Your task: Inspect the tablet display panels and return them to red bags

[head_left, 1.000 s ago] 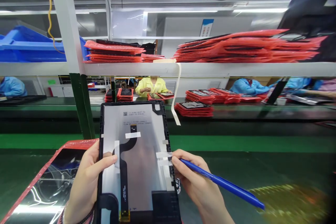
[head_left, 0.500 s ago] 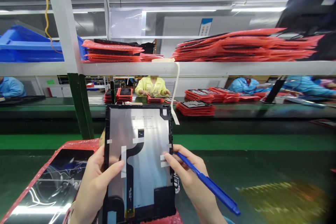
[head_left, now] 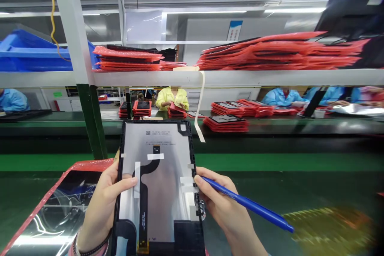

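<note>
A tablet screen assembly (head_left: 163, 196) stands tilted before me, its metallic back towards me, with a black frame, a dark flex cable (head_left: 144, 208) and white tape strips. My left hand (head_left: 100, 198) grips its left edge, thumb on the back beside a vertical tape strip (head_left: 137, 180). At the right edge, my right hand (head_left: 223, 202) pinches the frame between thumb and fingers. A blue pen-shaped tool (head_left: 258, 208) is also held in that hand, pointing down to the right. The tool's far tip near the thumb is partly hidden.
On the left lies another glossy screen (head_left: 66, 208) on red wrap. Stacks in red sleeves (head_left: 270, 54) fill the shelf above, beside a blue bin (head_left: 33, 54). A green post (head_left: 93, 124) rises at left. Co-workers (head_left: 172, 98) sit across the bench. A yellowish translucent sheet (head_left: 330, 230) lies right.
The screen assembly has shifted slightly left and tilted, so its glare differs. The blue tool's outer end has swung up and right. The co-worker in yellow has lifted a red-sleeved piece.
</note>
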The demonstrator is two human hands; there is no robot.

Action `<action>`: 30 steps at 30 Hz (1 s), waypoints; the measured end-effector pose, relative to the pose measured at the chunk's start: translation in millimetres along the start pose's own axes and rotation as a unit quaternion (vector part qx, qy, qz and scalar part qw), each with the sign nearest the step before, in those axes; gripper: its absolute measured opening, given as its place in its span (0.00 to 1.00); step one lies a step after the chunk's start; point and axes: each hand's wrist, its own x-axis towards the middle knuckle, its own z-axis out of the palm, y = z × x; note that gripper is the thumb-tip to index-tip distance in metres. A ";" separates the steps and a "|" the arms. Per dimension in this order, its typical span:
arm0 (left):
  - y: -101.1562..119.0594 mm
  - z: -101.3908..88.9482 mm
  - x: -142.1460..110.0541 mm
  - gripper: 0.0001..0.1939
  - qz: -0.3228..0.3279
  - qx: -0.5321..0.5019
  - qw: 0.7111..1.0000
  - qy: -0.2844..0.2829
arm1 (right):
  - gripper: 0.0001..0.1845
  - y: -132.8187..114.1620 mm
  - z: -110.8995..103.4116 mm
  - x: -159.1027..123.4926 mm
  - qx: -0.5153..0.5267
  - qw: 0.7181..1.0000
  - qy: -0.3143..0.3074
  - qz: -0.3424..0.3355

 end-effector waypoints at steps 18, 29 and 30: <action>1.5 2.3 4.9 0.18 -0.007 -0.032 0.999 -0.016 | 0.11 -7.3 11.7 -0.2 0.006 0.998 0.041 0.041; 2.9 -0.9 11.3 0.18 -0.014 -0.041 0.999 -0.012 | 0.19 -13.9 8.0 -7.5 0.046 0.997 0.001 0.065; 2.7 -1.0 11.3 0.19 -0.009 -0.038 0.999 -0.009 | 0.20 -14.4 7.6 -8.5 0.041 0.997 -0.009 0.058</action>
